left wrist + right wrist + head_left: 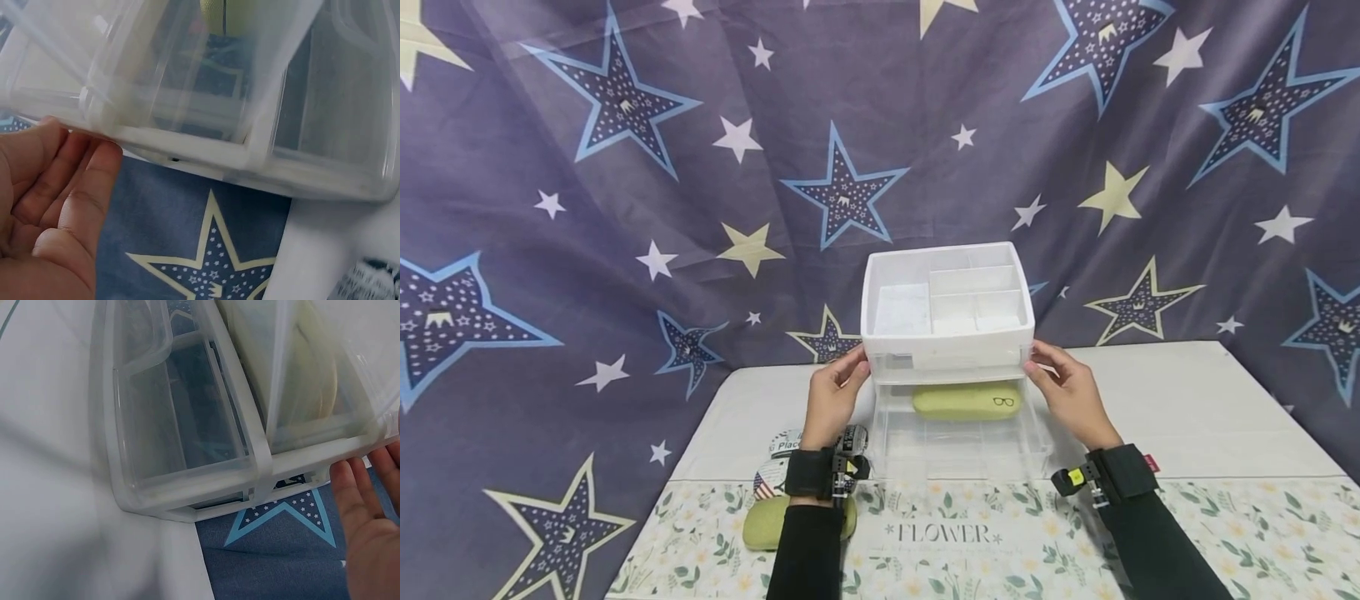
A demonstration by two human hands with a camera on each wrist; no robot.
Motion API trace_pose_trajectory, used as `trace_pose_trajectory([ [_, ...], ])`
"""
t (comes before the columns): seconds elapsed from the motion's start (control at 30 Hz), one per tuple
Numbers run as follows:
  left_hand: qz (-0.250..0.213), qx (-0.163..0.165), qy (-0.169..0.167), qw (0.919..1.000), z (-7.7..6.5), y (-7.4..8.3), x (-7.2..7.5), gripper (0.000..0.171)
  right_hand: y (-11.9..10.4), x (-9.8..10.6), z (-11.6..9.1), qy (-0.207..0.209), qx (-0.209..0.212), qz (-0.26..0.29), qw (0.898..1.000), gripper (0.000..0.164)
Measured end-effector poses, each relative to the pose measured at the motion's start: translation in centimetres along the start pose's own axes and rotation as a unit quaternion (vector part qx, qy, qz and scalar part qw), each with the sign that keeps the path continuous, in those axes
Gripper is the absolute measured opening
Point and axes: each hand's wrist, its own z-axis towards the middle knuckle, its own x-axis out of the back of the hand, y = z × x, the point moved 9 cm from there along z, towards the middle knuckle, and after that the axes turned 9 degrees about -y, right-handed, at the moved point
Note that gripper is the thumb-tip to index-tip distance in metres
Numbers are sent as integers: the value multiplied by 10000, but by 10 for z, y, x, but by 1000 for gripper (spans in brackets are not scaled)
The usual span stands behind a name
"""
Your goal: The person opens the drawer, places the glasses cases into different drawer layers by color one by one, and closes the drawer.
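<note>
A white desktop organizer (951, 337) with clear drawers stands on the table, its top tray divided into compartments. Its lower clear drawer (955, 450) is pulled out toward me, and a green glasses case (967, 401) lies at the back of it. My left hand (835, 398) touches the organizer's left side at the upper drawer. On the opposite side, my right hand (1071, 396) touches it at the same height. The left wrist view shows fingers (94, 187) against the white frame's edge. In the right wrist view, straight fingertips (344, 478) meet the frame; the thumb is out of sight.
A second green case (765, 524) lies under my left forearm, partly hidden. Behind it is a printed item (767, 479) with lettering and a flag pattern. A floral cloth (955, 533) covers the table's front; a starry curtain (880, 125) hangs behind.
</note>
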Motion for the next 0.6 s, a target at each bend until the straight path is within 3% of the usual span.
trace_pose_trajectory([
  [0.17, 531, 47, -70, 9986, -2, 8, 10, 32, -14, 2, 0, 4, 23, -108, 9999, 43],
  [0.3, 1013, -131, -158, 9946, -8, 22, 22, 30, 1, 5, 0, 17, 7, -45, 10000, 45],
  [0.47, 1746, -312, -440, 9832, -21, 35, 38, 27, 4, 4, -1, 41, -40, 19, 10000, 45],
  [0.6, 2308, -462, -745, 9690, -33, 41, 49, 26, 1, 0, -1, 20, -86, 13, 10000, 44],
])
